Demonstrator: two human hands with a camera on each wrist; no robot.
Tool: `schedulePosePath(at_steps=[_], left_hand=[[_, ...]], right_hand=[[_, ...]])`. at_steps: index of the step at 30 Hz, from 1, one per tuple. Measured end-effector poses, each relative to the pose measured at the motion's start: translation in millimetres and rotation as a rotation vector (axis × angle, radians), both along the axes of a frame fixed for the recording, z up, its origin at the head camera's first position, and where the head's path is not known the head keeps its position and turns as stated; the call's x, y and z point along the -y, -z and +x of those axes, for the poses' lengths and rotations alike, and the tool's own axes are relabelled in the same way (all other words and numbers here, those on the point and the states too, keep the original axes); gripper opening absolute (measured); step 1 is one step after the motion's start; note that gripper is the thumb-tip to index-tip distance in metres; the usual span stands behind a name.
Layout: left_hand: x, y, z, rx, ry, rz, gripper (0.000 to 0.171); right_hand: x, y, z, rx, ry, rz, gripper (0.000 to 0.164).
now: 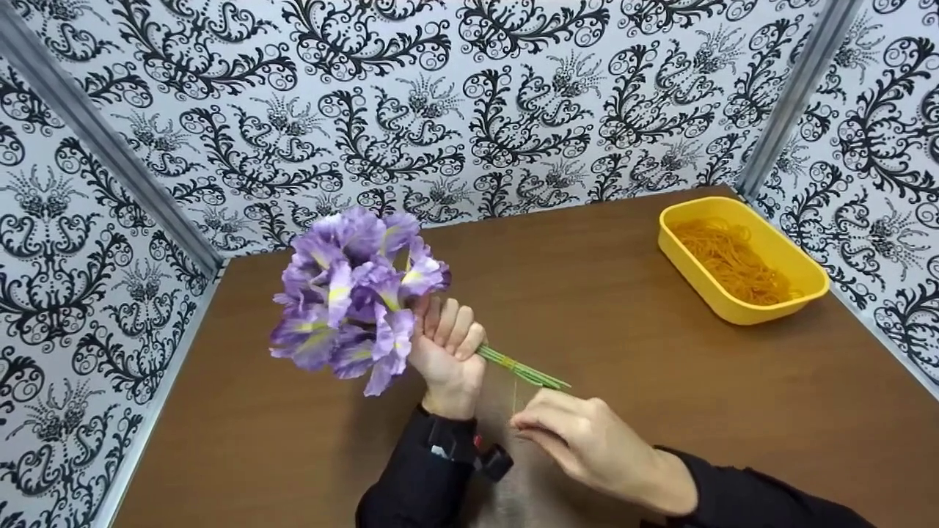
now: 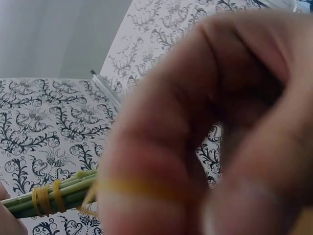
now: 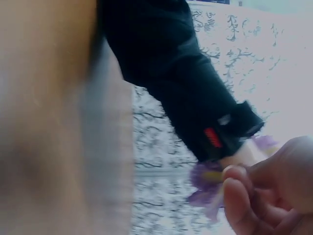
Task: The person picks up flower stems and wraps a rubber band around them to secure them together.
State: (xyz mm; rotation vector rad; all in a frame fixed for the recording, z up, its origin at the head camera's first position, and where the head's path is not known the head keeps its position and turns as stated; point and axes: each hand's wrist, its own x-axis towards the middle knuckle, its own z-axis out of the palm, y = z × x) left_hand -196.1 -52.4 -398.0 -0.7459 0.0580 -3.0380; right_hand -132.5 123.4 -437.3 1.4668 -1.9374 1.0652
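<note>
My left hand (image 1: 449,341) grips a bunch of purple artificial irises (image 1: 345,293) by the stems, just below the blossoms. The green stems (image 1: 543,375) stick out to the right of the fist. A yellow rubber band (image 2: 49,198) is wound several times round them in the left wrist view. From there a thin stretched strand runs down to my right hand (image 1: 594,440), which pinches it between thumb and fingers. Close to the left wrist camera, the band crosses a blurred finger (image 2: 146,161) of that right hand. Purple petals (image 3: 208,181) show behind the right fingertips in the right wrist view.
A yellow plastic tub (image 1: 704,286) holding a heap of rubber bands (image 1: 733,260) stands at the back right of the brown table (image 1: 587,279). Panels with black scroll patterns (image 1: 455,95) enclose the table at the back and sides. A small camera (image 1: 495,462) sits at my left wrist.
</note>
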Motion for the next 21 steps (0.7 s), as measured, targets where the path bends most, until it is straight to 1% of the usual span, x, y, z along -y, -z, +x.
schedulePosePath(at_steps=[2, 4, 8, 10, 12, 15, 17, 19, 21], left_hand=[[-2.3, 0.8, 0.6, -0.022, -0.007, -0.023, 0.047], [-4.1, 1.7, 0.8, -0.045, -0.007, -0.053, 0.047], [-6.3, 4.2, 0.8, -0.115, -0.013, -0.121, 0.047], [-7.2, 5.5, 0.6, -0.139, -0.017, -0.152, 0.047], [-8.5, 6.9, 0.4, -0.144, -0.028, -0.197, 0.048], [-10.1, 7.6, 0.8, -0.125, -0.03, -0.249, 0.049], [-10.5, 6.7, 1.5, -0.122, -0.021, -0.256, 0.049], [-10.0, 4.7, 2.1, -0.129, 0.004, -0.227, 0.048], [-9.3, 2.7, 2.9, -0.141, 0.012, -0.208, 0.047]], right_hand=[[-4.7, -7.5, 2.1, -0.034, 0.019, 0.024, 0.012], [-8.8, -14.3, 2.4, -0.054, 0.031, 0.033, 0.01], [-16.7, -26.8, -1.4, -0.064, 0.045, 0.021, 0.011], [-20.8, -32.0, -4.1, -0.067, 0.056, 0.006, 0.012], [-25.7, -37.0, -6.8, -0.069, 0.08, -0.009, 0.012], [-33.4, -43.6, -11.1, -0.058, 0.117, -0.024, 0.012], [-38.3, -47.3, -13.3, -0.039, 0.138, -0.021, 0.015], [-42.8, -49.8, -15.1, -0.015, 0.153, -0.009, 0.019], [-46.9, -52.2, -16.1, 0.006, 0.167, 0.009, 0.022]])
